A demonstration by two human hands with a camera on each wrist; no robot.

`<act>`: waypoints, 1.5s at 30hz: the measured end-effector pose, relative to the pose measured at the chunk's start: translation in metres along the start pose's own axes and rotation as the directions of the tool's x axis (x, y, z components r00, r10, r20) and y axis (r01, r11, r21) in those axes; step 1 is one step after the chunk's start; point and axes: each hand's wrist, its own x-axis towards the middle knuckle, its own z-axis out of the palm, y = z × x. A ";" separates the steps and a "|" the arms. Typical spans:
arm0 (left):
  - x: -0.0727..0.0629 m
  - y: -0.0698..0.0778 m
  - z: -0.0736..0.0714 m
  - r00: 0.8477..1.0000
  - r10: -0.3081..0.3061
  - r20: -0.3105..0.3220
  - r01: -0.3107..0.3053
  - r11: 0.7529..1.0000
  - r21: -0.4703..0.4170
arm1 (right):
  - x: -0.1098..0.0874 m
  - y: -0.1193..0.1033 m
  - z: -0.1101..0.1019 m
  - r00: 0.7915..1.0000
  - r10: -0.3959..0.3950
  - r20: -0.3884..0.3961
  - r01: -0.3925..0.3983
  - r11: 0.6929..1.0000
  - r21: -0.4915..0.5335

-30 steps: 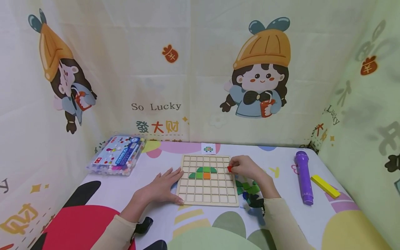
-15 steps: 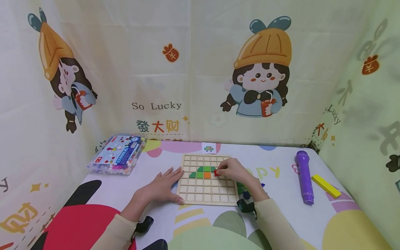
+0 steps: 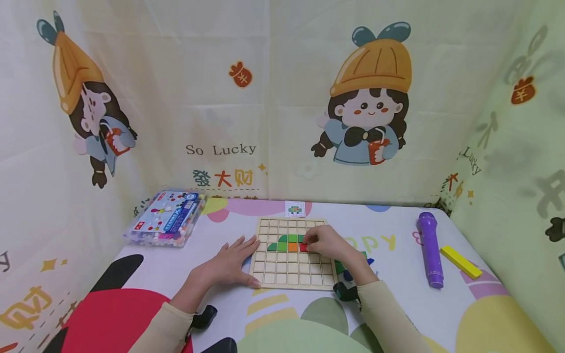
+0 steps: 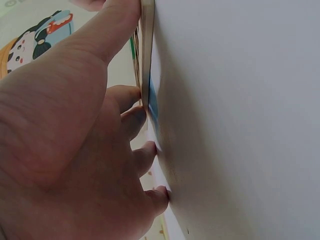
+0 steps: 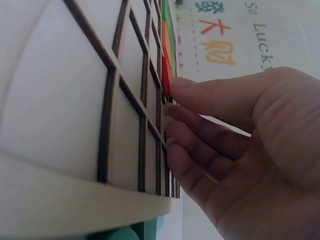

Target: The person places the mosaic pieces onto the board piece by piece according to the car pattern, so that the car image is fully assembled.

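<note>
Left hand spread wide, thumb at near left corner of wooden board. Right hand narrow, pinching red tile on board, just right of 1 orange tile, near green tiles.

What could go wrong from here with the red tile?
The red tile might end up tilted in its cell, since the right hand has its fingertips right on it.
Loose tiles lie close to that hand's wrist and could get knocked.
If the left hand slips against the edge of the board, everything might shift.
</note>
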 end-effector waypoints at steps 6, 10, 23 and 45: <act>0.000 0.000 0.000 1.000 -0.001 -0.001 0.001 1.000 0.000 | -0.001 -0.004 0.002 1.000 -0.006 -0.005 0.006 1.000 0.002; 0.000 0.000 0.000 1.000 0.000 -0.002 0.000 1.000 -0.006 | -0.001 -0.004 0.004 1.000 0.007 -0.012 -0.007 1.000 -0.011; 0.000 0.000 0.001 1.000 0.003 -0.007 -0.003 1.000 -0.010 | -0.003 0.002 -0.013 0.999 0.051 0.009 -0.051 0.999 0.005; 0.001 0.000 0.000 1.000 0.002 0.000 -0.002 1.000 -0.006 | -0.027 0.033 -0.052 0.962 0.201 0.184 -0.186 0.978 -0.100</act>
